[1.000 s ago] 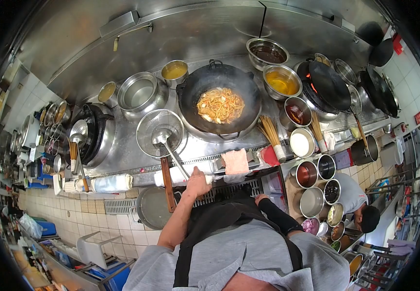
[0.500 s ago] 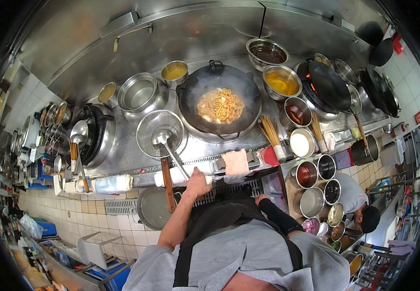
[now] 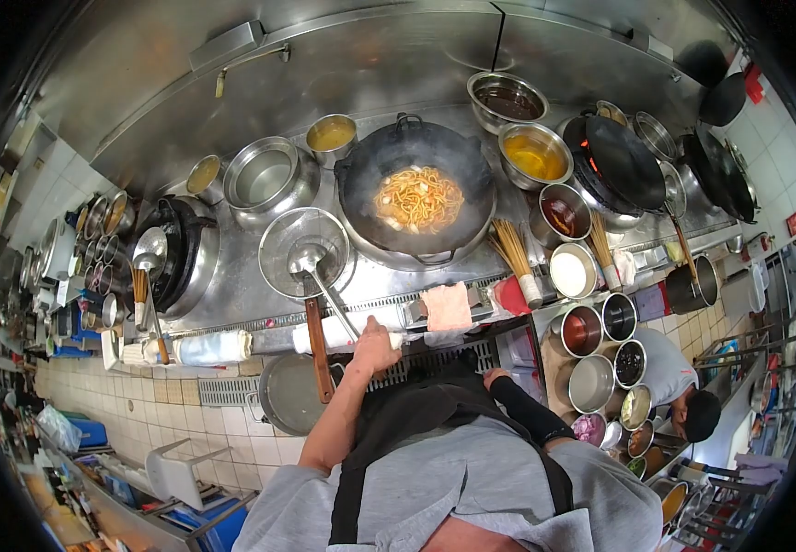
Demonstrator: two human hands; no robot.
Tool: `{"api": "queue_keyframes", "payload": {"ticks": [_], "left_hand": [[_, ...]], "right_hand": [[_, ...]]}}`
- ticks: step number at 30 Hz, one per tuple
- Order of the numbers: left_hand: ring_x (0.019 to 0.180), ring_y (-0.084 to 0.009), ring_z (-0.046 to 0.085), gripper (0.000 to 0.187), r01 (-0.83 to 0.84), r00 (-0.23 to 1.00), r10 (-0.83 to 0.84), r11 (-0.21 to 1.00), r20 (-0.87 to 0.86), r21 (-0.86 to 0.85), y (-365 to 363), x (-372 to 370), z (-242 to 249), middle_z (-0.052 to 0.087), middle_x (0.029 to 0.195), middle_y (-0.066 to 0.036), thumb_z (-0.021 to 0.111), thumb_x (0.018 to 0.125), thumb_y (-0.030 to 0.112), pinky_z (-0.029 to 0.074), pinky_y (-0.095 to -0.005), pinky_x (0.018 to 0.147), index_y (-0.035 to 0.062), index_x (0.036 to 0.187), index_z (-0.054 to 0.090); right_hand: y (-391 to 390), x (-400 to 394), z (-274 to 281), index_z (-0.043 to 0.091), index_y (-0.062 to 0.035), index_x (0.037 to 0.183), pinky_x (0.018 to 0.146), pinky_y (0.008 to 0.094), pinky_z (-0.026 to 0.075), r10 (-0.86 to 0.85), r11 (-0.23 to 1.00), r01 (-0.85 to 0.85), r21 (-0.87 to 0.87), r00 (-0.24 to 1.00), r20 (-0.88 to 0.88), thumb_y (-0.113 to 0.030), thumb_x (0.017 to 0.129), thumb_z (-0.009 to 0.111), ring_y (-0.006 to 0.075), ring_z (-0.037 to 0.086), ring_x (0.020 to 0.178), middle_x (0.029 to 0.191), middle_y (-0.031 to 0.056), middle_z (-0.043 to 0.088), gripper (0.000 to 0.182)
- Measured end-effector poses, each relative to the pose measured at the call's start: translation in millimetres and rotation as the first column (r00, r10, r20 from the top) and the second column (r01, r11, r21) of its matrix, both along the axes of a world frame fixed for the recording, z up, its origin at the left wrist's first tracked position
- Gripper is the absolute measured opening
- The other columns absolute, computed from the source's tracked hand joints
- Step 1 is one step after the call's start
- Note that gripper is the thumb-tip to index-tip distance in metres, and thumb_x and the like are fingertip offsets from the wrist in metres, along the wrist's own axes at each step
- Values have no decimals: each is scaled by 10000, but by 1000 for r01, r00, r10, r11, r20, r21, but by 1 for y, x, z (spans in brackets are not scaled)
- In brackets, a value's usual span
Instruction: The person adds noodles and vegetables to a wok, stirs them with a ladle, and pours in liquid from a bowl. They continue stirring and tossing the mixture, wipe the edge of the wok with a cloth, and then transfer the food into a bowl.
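Head view: the black wok (image 3: 416,189) of noodles (image 3: 418,198) sits on the burner and serves as the landmark here. Just below and left of the wok, a steel ladle (image 3: 311,265) rests with its bowl inside a round wire strainer (image 3: 304,250); its long handle runs down from there toward the person. The left hand (image 3: 375,348), below the wok at the range's front edge, is curled around the end of that handle, fingers closed on it. The right hand (image 3: 493,376), below and right of the wok, hangs by the apron; whether its fingers are open or closed cannot be told. A pink cloth (image 3: 447,306) lies directly below the wok on the front rail.

Judged risk: the noodles lie unstirred over heat, so they could scorch. The ladle is gripped only at its far end, so lifting it could drag the strainer or swing the bowl into the wok's rim
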State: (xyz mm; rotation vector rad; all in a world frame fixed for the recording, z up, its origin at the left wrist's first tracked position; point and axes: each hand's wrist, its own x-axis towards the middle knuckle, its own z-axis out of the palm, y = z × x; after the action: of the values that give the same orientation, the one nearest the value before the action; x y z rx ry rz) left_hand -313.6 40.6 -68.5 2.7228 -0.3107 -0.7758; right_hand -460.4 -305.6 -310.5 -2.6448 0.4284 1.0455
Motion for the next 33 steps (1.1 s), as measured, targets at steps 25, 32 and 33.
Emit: {"api": "queue_keyframes", "payload": {"ticks": [25,32,33], "left_hand": [[1253,-406,499,795,-264,960,279,922,12,-282,8,0,-4,354,1432,-349,733,732,339,418,-419,1052,-164,1283,459],[754,-217,690,339,-593,638,680,134,-362,-794,35,-35,30,683,863,-126,699,837,135,556,-308,659,-69,1073,566],[732,-207,688,309,-618,595,654,2,-467,-786,36,-43,52,682,869,-124,688,845,124,555,-299,640,-63,1063,571]], "right_hand": [[142,92,104,644,-57,1113,525,265,525,59,540,228,811,950,-306,-218,939,604,107,631,623,832,31,664,240],[241,103,128,638,-21,1001,558,352,545,85,439,304,846,923,-376,-360,868,702,182,651,635,790,88,651,370],[252,101,126,645,-14,948,560,369,553,-12,322,480,816,864,-504,-345,861,710,202,660,632,778,109,648,348]]}}
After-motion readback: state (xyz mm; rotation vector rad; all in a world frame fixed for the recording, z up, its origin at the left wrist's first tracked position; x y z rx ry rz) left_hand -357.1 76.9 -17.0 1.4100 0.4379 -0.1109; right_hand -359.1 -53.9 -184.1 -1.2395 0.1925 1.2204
